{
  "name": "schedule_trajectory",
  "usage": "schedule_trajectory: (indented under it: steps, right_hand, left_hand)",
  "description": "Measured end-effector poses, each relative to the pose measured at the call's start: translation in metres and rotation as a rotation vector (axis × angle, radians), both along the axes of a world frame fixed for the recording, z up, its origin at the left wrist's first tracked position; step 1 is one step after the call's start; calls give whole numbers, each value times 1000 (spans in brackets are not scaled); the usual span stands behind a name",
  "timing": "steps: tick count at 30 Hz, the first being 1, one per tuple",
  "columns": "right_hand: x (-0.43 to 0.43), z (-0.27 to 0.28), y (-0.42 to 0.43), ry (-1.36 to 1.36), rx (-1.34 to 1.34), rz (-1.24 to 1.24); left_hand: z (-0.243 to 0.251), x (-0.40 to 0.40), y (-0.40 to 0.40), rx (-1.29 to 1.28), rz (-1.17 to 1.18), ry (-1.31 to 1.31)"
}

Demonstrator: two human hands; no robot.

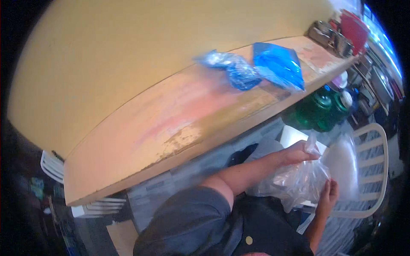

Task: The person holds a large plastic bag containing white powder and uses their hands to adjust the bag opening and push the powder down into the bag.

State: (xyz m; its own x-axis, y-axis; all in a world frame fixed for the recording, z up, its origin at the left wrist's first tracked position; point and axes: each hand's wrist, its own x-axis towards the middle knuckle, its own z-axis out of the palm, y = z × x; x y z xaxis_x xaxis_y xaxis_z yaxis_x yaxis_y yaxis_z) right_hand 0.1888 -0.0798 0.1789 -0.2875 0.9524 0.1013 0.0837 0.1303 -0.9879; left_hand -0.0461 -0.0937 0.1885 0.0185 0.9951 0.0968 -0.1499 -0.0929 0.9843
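My left hand is closed around the gathered neck of a clear plastic bag, whose top end sticks up above the fingers. Lower on the bag's right side, my right hand pinches the film between thumb and fingers. The bag's contents are hard to make out. It hangs in front of a white plastic chair with a slatted back. On the long worn table lie a blue plastic bag and, touching it on the left, a crumpled shiny clear-and-blue plastic bag.
Metal pots and a red plastic container stand at the table's far right end. Large green bottles are beyond the table edge, near the chair. Another white chair is at the left end. A yellow wall runs behind the table.
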Motion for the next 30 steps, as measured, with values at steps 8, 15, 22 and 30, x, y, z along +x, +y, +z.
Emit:
schedule_trajectory:
  steps: [8,15,22,30]
  right_hand:
    - [25,25,-3,-137,92,-258]
    - [49,18,-6,-291,157,-69]
    - [70,56,-27,-455,230,126]
    - [24,51,-13,-457,333,-51]
  left_hand:
    - [14,5,5,-38,-191,-188]
    - [10,13,3,-292,-294,-46]
    - [7,42,7,-10,-216,370]
    - [48,62,-3,-14,-190,185]
